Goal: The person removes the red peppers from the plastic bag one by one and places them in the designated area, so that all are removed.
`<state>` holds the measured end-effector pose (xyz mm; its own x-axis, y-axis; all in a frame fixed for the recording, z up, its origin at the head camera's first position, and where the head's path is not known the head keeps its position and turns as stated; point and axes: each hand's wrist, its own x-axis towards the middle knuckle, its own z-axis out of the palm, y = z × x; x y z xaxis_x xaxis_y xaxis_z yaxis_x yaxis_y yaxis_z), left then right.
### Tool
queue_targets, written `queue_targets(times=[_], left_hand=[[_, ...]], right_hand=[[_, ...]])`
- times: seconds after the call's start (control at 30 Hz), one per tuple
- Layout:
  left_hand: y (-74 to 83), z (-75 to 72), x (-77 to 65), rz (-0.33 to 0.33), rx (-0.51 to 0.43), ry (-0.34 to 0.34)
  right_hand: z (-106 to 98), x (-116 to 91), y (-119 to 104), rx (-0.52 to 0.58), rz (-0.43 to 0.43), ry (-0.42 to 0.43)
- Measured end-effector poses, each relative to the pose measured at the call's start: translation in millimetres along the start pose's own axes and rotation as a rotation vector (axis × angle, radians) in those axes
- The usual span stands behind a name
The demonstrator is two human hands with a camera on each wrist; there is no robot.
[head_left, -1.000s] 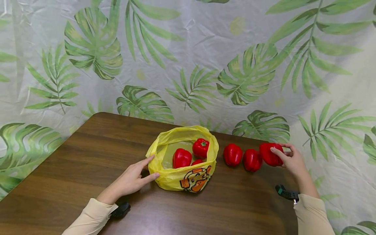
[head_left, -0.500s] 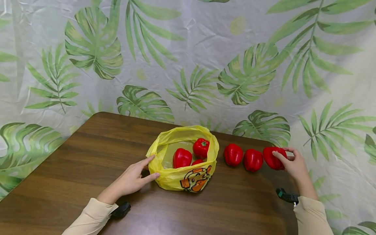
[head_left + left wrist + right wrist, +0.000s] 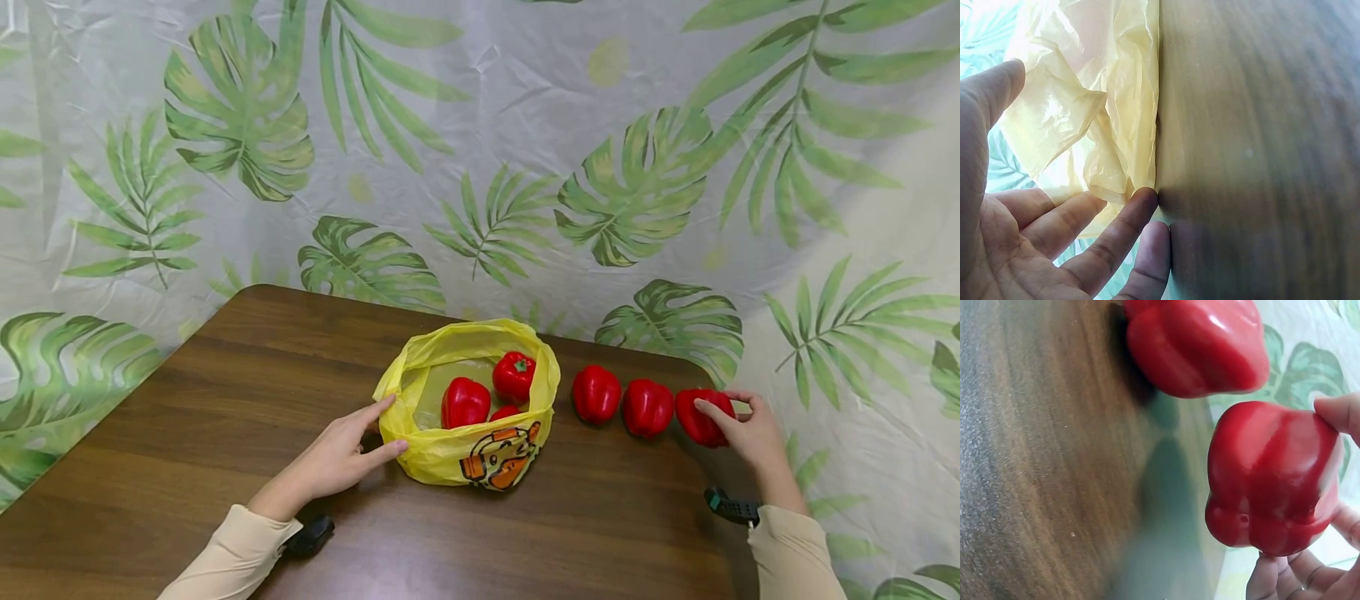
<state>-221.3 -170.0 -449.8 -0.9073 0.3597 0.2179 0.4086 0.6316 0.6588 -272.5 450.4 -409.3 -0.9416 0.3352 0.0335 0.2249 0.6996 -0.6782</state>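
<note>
At the right end of the table my right hand (image 3: 756, 429) holds a glossy red bell pepper (image 3: 705, 417) between thumb and fingers. The right wrist view shows this bell pepper (image 3: 1272, 481) close up, its lobed end toward the camera. Two more red bell peppers, a middle one (image 3: 647, 408) and a left one (image 3: 596, 394), sit in a row beside it. My left hand (image 3: 337, 454) touches the left side of a yellow plastic bag (image 3: 431, 458), fingers spread and nearly straight. In the left wrist view the fingertips (image 3: 1147, 199) rest against the crinkled bag (image 3: 1132, 112).
Inside the bag's wide mouth lie a front bell pepper (image 3: 465, 403), a back one with a green stem (image 3: 514, 377) and a partly hidden one (image 3: 505, 412). The brown wooden table (image 3: 247, 400) ends at a leaf-print cloth (image 3: 517, 108) behind.
My right hand has brought the bell pepper down and slightly right, toward the near side, to the end of the row. The left hand and the bag have stayed in place.
</note>
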Motion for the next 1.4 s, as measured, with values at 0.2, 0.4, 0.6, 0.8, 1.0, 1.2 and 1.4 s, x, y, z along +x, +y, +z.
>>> queue_targets(times=[0.2,0.4,0.6,0.8,1.0,1.2,1.4], left_hand=[[0.3,-0.9,0.4,0.012,0.001,0.000],[-0.2,-0.7,0.5,0.005,0.003,-0.003],[0.3,-0.8,0.3,-0.002,-0.002,-0.006],[0.6,-1.0,0.4,-0.004,-0.003,-0.005],[-0.1,-1.0,0.3,-0.006,0.003,-0.002],[-0.2,-0.7,0.2,-0.010,-0.006,-0.004],[-1.8,0.3,0.4,-0.001,-0.002,0.000]], right_hand=[[5.0,1.6,1.1,-0.053,-0.004,-0.011],[11.9,4.1,-0.8,-0.086,-0.041,-0.030],[16.9,5.2,-3.8,-0.126,-0.086,-0.042],[18.3,6.9,-6.2,-0.146,-0.083,-0.063],[15.9,7.2,-9.1,-0.149,-0.084,-0.092],[15.3,8.1,-9.6,-0.149,-0.078,-0.114],[14.1,10.4,-9.0,-0.148,-0.083,-0.123]])
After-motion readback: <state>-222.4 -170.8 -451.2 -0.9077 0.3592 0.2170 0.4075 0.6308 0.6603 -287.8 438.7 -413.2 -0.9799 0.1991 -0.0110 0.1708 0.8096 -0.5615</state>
